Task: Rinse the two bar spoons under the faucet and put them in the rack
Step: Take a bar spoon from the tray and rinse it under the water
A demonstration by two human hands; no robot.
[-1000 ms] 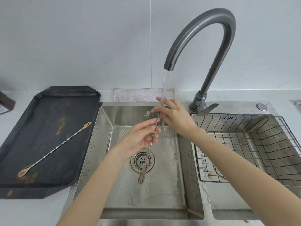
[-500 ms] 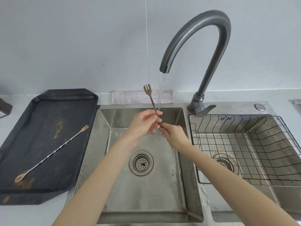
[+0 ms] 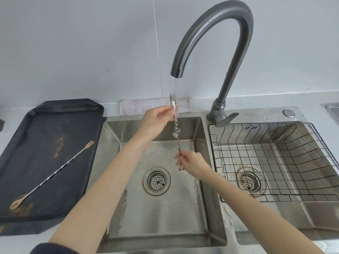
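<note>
Both hands' fingers pinch one bar spoon (image 3: 177, 136) over the sink (image 3: 156, 208); another spoon (image 3: 53, 174) lies in the black tray (image 3: 55, 110); the wire rack (image 3: 275, 162) holds nothing.

Your held bar spoon's (image 3: 177, 136) lower end inside your right hand (image 3: 192, 165), upper end blurred by water (image 3: 175, 88).

Both hands — left hand (image 3: 156, 120), right hand (image 3: 192, 163) — grip bar spoon (image 3: 177, 136) under faucet (image 3: 216, 43).
</note>
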